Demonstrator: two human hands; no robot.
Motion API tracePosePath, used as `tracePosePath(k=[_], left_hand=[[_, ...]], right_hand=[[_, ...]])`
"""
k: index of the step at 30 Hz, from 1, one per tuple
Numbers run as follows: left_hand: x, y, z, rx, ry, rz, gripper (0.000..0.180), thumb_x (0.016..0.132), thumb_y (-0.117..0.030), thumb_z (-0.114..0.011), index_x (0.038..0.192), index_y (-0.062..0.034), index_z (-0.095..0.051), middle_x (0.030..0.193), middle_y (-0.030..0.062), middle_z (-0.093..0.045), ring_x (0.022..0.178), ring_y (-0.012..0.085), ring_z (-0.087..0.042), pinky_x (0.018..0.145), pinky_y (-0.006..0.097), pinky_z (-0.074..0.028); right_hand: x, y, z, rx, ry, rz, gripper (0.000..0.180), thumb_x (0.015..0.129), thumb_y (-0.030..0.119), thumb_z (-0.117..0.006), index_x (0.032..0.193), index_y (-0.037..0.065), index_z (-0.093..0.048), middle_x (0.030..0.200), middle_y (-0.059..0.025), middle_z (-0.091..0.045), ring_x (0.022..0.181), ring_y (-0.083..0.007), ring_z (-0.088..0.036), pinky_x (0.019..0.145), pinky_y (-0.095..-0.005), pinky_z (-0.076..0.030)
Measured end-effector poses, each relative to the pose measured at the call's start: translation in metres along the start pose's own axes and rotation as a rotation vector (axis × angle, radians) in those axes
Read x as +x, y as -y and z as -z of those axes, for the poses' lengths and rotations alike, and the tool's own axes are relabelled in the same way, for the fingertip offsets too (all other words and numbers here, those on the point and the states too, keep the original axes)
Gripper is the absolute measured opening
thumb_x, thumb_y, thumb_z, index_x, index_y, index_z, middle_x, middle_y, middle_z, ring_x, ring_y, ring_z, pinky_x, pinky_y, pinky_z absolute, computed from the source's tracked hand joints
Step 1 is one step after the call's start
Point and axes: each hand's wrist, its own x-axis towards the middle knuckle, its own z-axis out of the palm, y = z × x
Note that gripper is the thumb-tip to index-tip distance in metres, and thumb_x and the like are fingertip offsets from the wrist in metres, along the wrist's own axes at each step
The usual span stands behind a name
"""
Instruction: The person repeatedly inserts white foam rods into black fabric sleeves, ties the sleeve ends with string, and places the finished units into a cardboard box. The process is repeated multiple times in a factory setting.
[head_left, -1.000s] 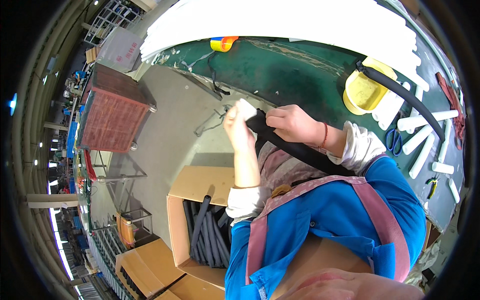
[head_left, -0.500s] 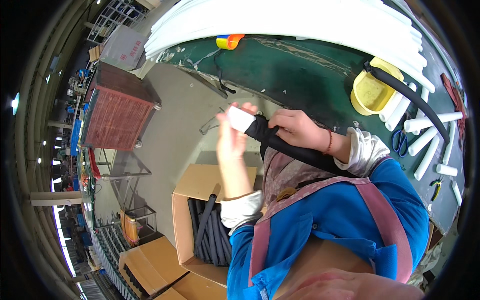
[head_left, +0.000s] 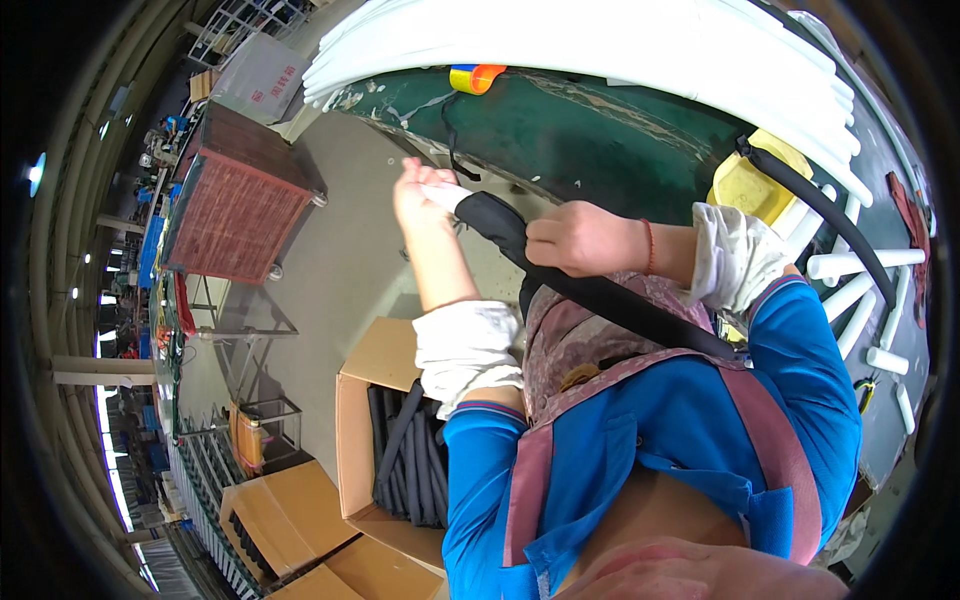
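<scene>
My left hand (head_left: 424,196) is closed round the white end of a tube (head_left: 447,195), out past the front edge of the green table. A black fabric sleeve (head_left: 635,308) covers the rest of the tube and slants down right across my body. My right hand (head_left: 588,240) grips this sleeve with curled fingers, a short way behind the white end. Between the two hands the black cloth looks wide and loosely folded. My right forearm and cuff partly cover the table behind.
Long white tubes (head_left: 580,45) are piled along the green table (head_left: 600,125). A yellow basin (head_left: 735,190), a black covered tube (head_left: 830,205) and short white pieces (head_left: 887,361) lie to the right. An open carton (head_left: 355,440) of black tubes stands below left, near a reddish wheeled cabinet (head_left: 235,215).
My left hand has closed on the white end and moved up and left, drawing the tube out. Black cloth bunched near my right hand is now stretched longer. My right hand has turned into a fist.
</scene>
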Motion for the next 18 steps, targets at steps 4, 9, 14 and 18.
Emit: tracePosePath(k=[4,9,14,18], left_hand=[[0.029,-0.068,0.023,-0.029,-0.093,-0.087,0.018,0.099,-0.025,-0.039,0.084,-0.0154,-0.045,0.050,-0.0023,-0.033,0.040,0.0134,-0.028,0.046,0.032,-0.033],[0.037,-0.136,0.063,-0.002,-0.293,-0.259,0.027,0.098,-0.030,-0.039,0.079,-0.0119,-0.043,0.053,0.0001,-0.036,0.044,0.0183,-0.036,0.049,0.035,-0.038],[0.015,-0.131,0.070,-0.097,-0.072,-0.248,0.039,0.092,-0.041,-0.052,0.080,-0.0045,-0.045,0.062,0.0065,-0.045,0.053,0.0212,-0.047,0.058,0.041,-0.047],[-0.038,-0.061,0.000,-0.002,0.135,-0.281,0.040,0.088,-0.038,-0.060,0.092,0.0004,-0.050,0.078,0.0116,-0.058,0.066,0.0256,-0.058,0.076,0.049,-0.052]], right_hand=[[-0.013,0.027,0.015,0.114,-0.027,0.007,0.017,0.064,0.009,-0.057,0.076,0.002,-0.049,0.073,-0.0109,-0.042,0.057,-0.0270,-0.048,0.050,-0.0370,-0.042],[-0.032,0.053,0.039,0.219,0.016,0.019,0.017,0.071,0.007,-0.059,0.086,-0.001,-0.057,0.082,-0.0123,-0.052,0.059,-0.0271,-0.055,0.051,-0.0361,-0.046],[-0.035,0.054,0.047,0.311,-0.095,-0.204,0.014,0.072,-0.004,-0.057,0.085,0.001,-0.055,0.079,-0.0125,-0.056,0.064,-0.0310,-0.058,0.054,-0.0367,-0.046],[-0.018,0.033,0.026,0.358,-0.174,-0.410,0.022,0.071,0.000,-0.055,0.091,0.006,-0.052,0.074,-0.0127,-0.054,0.065,-0.0331,-0.058,0.056,-0.0405,-0.046]])
